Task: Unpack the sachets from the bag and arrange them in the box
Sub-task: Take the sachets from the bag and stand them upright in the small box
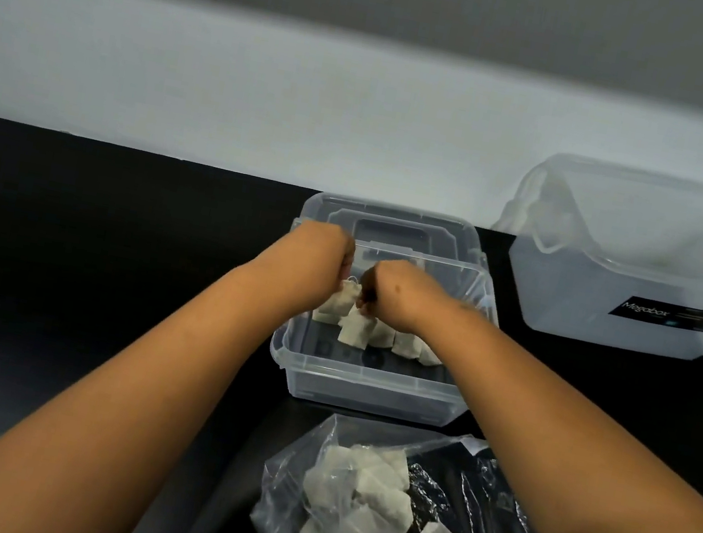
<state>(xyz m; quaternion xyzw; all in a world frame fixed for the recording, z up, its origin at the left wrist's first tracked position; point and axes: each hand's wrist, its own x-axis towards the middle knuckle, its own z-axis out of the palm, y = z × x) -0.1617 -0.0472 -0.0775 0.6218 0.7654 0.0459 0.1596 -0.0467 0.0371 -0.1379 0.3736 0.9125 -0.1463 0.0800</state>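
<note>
Mid-frame, both the left hand (pixel 328 247) and right hand (pixel 397 288) pinched sachets (pixel 357 330) over the box (pixel 367 377); they looked light and floppy, so edges seemed easiest to grab.

A black countertop (pixel 85 247) carries everything here, running back to a pale wall. Directly below the fingertips stands a clear plastic box (pixel 370 387), open at the top, resting flat on the dark surface. Just beyond the fingers, behind that box, lies its clear lid (pixel 395 220), also on the countertop. Nearer the person than the fingers, just in front of the box, a crumpled transparent plastic bag (pixel 486 501) lies on the counter. Well to the right of the fingers sits a larger translucent storage container (pixel 618 285) with a dark "Megabox" label.
</note>
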